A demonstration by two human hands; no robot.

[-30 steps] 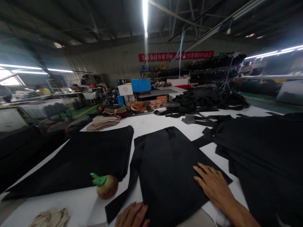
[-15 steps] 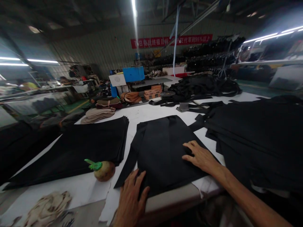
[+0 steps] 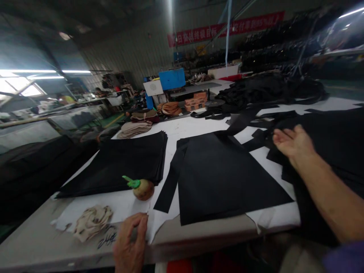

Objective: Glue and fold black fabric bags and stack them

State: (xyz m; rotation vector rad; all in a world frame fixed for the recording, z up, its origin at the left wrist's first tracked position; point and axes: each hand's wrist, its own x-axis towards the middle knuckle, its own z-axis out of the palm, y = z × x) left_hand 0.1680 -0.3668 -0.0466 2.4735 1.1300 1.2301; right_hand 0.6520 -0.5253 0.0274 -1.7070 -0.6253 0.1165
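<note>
My left hand (image 3: 131, 242) is at the table's near edge beside the white paper. Its thumb and forefinger meet in a pinch, and I cannot make out anything between them. My right hand (image 3: 297, 146) is raised over the left edge of the right-hand stack of black fabric (image 3: 335, 148), fingers loosely bent and apart, nothing visible in it. Between my hands lies a flat black fabric panel (image 3: 224, 178), with a narrow black strip (image 3: 168, 189) along its left side. Another dark strip (image 3: 241, 122) extends from the panel's far edge toward the scraps.
A neat black fabric stack (image 3: 127, 159) lies left, with a round brownish object with a green top (image 3: 143, 189) at its corner. A crumpled beige cloth (image 3: 93, 222) is near the front edge. Folded fabric bundles (image 3: 135, 129), orange boxes (image 3: 196, 101) and a black heap (image 3: 270, 91) sit farther back.
My right hand has left the panel and moved right, over the right-hand stack. My left hand has come off the panel and closed into a pinch. A dark strip now lies past the panel's far edge.
</note>
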